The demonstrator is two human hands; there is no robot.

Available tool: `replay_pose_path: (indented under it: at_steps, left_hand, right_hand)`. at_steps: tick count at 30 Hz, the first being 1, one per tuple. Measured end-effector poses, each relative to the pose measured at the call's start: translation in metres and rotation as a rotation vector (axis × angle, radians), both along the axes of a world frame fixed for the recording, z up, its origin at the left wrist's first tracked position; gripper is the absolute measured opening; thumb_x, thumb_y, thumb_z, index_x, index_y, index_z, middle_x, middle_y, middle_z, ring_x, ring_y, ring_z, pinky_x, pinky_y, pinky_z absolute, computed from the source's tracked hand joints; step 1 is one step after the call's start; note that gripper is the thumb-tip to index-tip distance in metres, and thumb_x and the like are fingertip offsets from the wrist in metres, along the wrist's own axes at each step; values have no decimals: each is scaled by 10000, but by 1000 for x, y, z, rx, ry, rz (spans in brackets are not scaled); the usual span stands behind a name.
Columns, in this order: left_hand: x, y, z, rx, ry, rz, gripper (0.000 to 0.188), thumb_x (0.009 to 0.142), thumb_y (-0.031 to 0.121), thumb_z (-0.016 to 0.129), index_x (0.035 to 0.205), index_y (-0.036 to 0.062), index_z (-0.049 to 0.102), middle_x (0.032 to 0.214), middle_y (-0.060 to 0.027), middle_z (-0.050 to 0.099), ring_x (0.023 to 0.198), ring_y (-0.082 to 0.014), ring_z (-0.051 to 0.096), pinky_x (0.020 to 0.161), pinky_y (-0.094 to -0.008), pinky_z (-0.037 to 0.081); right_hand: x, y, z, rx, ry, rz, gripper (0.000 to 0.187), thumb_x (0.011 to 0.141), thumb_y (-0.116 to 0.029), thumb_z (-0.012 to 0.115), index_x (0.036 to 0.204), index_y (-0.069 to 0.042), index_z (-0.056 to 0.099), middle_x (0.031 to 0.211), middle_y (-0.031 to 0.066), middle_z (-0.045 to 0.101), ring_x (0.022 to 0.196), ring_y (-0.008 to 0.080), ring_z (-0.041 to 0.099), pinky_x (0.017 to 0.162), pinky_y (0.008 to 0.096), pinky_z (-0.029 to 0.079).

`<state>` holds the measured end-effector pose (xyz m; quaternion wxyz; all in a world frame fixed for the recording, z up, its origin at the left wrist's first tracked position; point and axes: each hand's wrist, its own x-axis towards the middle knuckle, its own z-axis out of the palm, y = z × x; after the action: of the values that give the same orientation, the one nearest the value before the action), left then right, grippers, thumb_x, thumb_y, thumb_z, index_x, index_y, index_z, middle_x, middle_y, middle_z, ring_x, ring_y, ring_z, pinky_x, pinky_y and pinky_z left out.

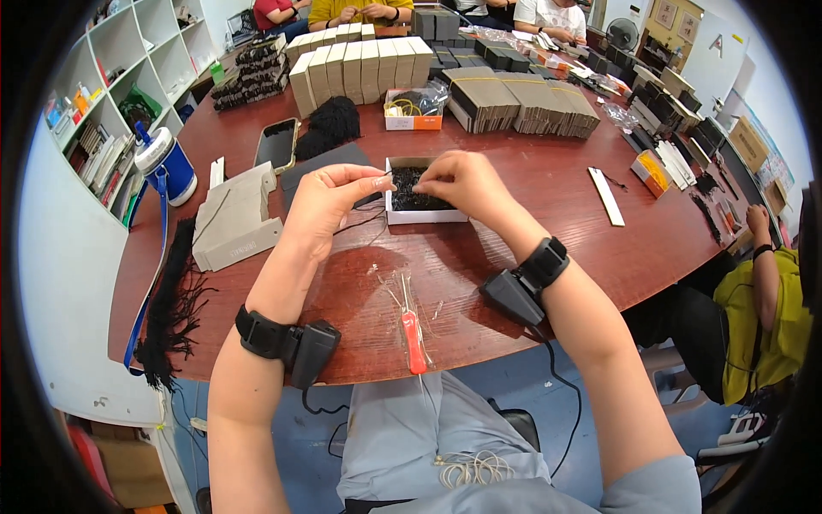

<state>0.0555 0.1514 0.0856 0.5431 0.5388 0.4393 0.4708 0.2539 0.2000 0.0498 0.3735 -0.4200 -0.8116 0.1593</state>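
My left hand (325,199) is closed in a pinch at the left rim of a small white box (428,217). A thin black cord (364,221) trails from beside its fingers across the table. Small black pieces (413,199) fill the box; what they are is too fine to tell. Over the box's right side, my right hand (467,178) has thumb and fingertips pressed together, and whatever they hold is hidden. Nearer to me lies a red-handled tool (411,330) with a thin metal shaft, on scraps of clear plastic.
Flat grey card pieces (235,218) and a bundle of black cords (175,300) lie left, beside a blue-and-white jug (165,167). A phone (277,142), an orange-and-white box (413,110) and card stacks (522,101) stand beyond. A white strip (606,197) lies right. Other people sit around the table.
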Motion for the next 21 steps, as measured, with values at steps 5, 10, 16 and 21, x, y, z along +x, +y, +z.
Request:
replay_pose_path:
  at_steps: [5,10,16,21]
  left_hand:
    - [9,9,-25,20,-129,-11,98,776,99,600,840,26,590,796,-37,620,562,2,461,429,-124,306]
    - [13,9,-32,0,-61,-34,98,766,126,616,822,47,598,716,-5,611,470,10,377,409,-137,269]
    - [15,8,-36,-14,-62,-61,98,765,135,619,813,56,590,711,-2,606,466,3,381,409,-140,274]
    - [16,4,-34,-8,-55,-75,92,763,137,621,799,60,586,704,1,602,467,0,382,412,-140,277]
  right_hand:
    - [5,-7,9,-209,242,-44,120,688,-127,653,745,-20,651,679,82,605,582,149,573,539,264,447]
    - [5,-9,11,-421,412,-13,119,734,-108,625,775,3,641,662,50,601,509,85,547,448,218,442]
    - [5,-13,12,-525,466,0,169,763,-134,620,856,7,620,714,47,611,557,80,561,466,188,452]
    - [3,-14,13,-596,626,45,199,754,-104,624,914,11,597,761,66,623,608,102,591,506,184,463]
